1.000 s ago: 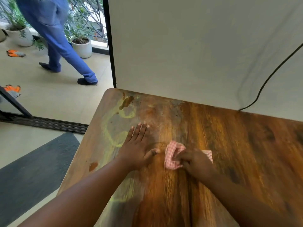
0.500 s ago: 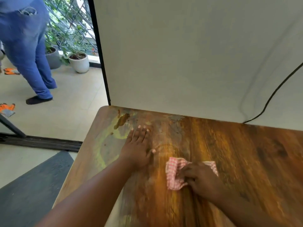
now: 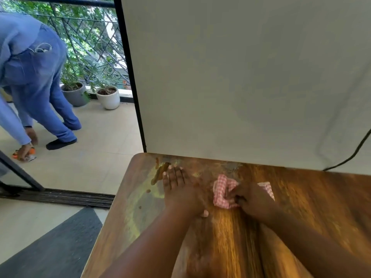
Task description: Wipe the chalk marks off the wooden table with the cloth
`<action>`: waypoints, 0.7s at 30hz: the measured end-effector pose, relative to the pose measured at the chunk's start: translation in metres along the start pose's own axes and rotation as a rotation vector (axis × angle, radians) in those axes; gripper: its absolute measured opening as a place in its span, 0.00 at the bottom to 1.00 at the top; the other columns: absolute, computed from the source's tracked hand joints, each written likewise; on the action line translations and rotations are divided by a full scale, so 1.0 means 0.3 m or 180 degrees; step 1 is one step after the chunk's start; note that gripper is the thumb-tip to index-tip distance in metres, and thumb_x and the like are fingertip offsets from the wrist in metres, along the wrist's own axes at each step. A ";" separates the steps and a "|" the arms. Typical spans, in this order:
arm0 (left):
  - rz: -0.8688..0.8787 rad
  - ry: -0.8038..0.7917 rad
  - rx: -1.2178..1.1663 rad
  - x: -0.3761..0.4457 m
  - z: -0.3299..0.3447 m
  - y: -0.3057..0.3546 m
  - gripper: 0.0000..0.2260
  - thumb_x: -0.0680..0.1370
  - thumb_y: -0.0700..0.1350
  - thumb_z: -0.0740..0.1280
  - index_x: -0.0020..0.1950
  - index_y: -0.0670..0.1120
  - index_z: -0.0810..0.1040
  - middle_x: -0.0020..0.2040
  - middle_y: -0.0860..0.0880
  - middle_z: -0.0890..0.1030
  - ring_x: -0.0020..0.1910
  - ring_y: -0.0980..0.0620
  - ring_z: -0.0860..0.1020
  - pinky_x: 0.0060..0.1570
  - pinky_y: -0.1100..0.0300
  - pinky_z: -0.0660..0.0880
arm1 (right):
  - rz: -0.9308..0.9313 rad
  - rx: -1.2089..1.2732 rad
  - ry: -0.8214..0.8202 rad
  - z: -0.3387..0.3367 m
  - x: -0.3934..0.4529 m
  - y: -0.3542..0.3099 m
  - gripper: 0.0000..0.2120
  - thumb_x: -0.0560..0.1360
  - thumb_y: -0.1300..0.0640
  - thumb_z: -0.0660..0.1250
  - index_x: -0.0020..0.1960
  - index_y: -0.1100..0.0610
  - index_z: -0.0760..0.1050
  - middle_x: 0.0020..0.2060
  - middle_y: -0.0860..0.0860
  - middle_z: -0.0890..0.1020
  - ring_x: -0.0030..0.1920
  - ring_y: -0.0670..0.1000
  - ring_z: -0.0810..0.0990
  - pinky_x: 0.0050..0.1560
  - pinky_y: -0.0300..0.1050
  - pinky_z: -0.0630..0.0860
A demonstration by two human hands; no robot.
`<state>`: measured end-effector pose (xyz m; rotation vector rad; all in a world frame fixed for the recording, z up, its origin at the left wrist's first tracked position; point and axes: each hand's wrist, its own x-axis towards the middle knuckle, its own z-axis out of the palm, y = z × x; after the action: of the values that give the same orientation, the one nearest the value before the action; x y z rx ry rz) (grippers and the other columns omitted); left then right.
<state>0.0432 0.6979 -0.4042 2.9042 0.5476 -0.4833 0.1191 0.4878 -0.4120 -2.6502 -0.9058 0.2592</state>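
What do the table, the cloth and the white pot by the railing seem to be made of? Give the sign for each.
Table: wood, seemingly varnished; visible grain and a glossy sheen.
Cloth: soft woven fabric, probably cotton; pink-and-white checks, crumpled folds under the right hand.
White pot: likely glazed ceramic, possibly plastic; smooth, even surface.

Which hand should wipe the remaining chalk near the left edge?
Right. The right hand already grips the cloth, just right of the yellowish chalk. The left hand lies flat on the table, holding nothing, partly over the marks.
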 end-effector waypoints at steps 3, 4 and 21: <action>0.0074 -0.0048 0.0238 -0.003 -0.025 0.015 0.63 0.67 0.68 0.70 0.72 0.35 0.28 0.75 0.35 0.30 0.72 0.36 0.27 0.60 0.41 0.22 | 0.0618 0.0031 0.0267 -0.021 0.154 -0.030 0.16 0.75 0.60 0.62 0.56 0.44 0.80 0.60 0.51 0.80 0.57 0.51 0.77 0.57 0.43 0.72; 0.0095 -0.0040 0.0307 -0.002 -0.033 0.022 0.62 0.67 0.68 0.70 0.73 0.36 0.29 0.75 0.35 0.31 0.72 0.36 0.27 0.61 0.41 0.22 | 0.0644 0.0110 0.0387 -0.008 0.193 -0.053 0.16 0.75 0.60 0.62 0.57 0.45 0.79 0.62 0.52 0.79 0.60 0.53 0.76 0.60 0.43 0.71; -0.0131 -0.0072 0.0415 -0.030 -0.037 0.046 0.54 0.75 0.64 0.65 0.69 0.34 0.27 0.70 0.36 0.26 0.73 0.36 0.29 0.64 0.41 0.25 | 0.0878 0.0169 0.0565 0.043 0.296 -0.108 0.17 0.77 0.57 0.60 0.65 0.55 0.74 0.64 0.56 0.75 0.63 0.56 0.73 0.62 0.46 0.67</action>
<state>0.0436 0.6843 -0.3895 3.0114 0.5953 -0.5775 0.1668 0.5702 -0.4179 -2.6924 -0.4715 0.1072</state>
